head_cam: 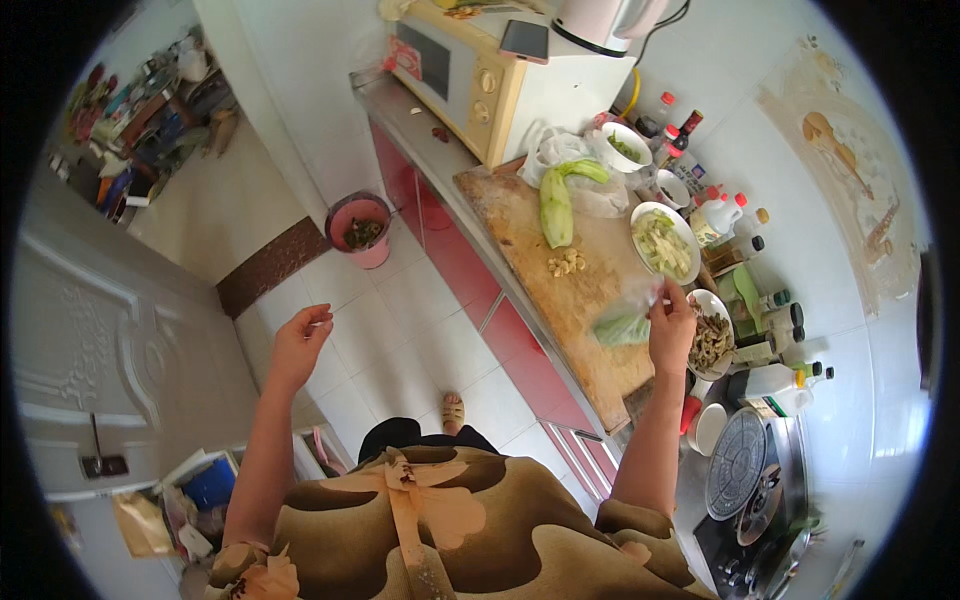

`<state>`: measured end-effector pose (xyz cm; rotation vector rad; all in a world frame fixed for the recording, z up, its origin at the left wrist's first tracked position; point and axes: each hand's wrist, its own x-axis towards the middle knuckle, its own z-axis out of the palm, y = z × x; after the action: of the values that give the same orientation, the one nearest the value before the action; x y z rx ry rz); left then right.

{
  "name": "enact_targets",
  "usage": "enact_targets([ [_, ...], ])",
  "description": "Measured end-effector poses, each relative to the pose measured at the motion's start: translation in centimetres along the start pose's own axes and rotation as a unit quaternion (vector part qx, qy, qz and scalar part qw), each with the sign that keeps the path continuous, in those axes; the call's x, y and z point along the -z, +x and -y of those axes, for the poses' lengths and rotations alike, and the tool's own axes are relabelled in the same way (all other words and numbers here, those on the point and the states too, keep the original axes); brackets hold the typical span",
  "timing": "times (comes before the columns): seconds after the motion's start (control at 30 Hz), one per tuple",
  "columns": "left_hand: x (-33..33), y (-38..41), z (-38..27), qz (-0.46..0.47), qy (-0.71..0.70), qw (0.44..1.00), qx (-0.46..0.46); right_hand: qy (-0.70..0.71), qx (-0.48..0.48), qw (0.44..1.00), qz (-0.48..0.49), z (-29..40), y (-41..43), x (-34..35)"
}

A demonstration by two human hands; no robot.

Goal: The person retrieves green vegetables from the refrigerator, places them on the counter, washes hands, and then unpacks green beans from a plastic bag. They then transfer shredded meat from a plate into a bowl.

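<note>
My right hand (671, 330) pinches the top of a thin, clear plastic bag (637, 296) with a pale green leafy vegetable (622, 330) inside. It hangs over the wooden cutting board (525, 277). Over the floor to the left, my left hand (301, 341) holds nothing, its fingers slightly curled and apart. A peeled green gourd (559, 206) lies at the board's far end, near a small pile of garlic cloves (566, 262). Sliced pale green vegetable fills a white bowl (699, 262) beyond the bag. Next to my right wrist stands a bowl of brownish strips (712, 337).
A microwave (480, 82) with a phone (525, 40) and a kettle (604, 26) on top stands beyond the board. Bottles (720, 217) line the tiled wall. A metal steamer plate (737, 463) sits by the stove at right. A pink bin (367, 255) with scraps stands on the floor.
</note>
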<state>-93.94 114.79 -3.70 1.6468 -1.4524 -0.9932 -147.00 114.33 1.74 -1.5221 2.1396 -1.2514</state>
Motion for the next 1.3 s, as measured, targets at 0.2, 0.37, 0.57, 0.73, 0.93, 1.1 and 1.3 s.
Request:
enact_targets([
  [0.2, -2.7, 5.3, -8.8, 0.124, -0.220, 0.960, -0.119, 0.223, 0.065, 0.968, 0.097, 15.3, -0.8, -6.3],
  [0.37, -0.1, 8.3, -16.2, 0.110, -0.089, 0.954, -0.265, 0.243, 0.052, 0.954, 0.168, 25.1, -2.4, -16.8],
  [0.57, 6.1, 15.1, -12.1, 0.024, -0.051, 0.941, -0.334, 0.255, 0.074, 0.943, 0.203, 30.5, -2.8, -27.1],
  [0.73, 11.2, 19.9, -7.5, 0.019, -0.090, 0.941, -0.324, 0.211, 0.117, 0.943, 0.228, 34.0, -2.9, -33.0],
  [0.93, 13.6, 24.3, -6.8, 0.028, -0.171, 0.959, -0.226, 0.262, 0.007, 0.930, 0.257, 35.4, -0.4, -36.7],
  [1.1, 16.7, 28.0, -8.9, 0.086, -0.247, 0.958, -0.117, 0.328, -0.013, 0.894, 0.306, 35.9, 3.0, -39.6],
  [1.3, 21.1, 31.3, -10.4, 0.066, -0.305, 0.948, -0.066, 0.282, 0.046, 0.899, 0.331, 38.0, 7.2, -41.8],
])
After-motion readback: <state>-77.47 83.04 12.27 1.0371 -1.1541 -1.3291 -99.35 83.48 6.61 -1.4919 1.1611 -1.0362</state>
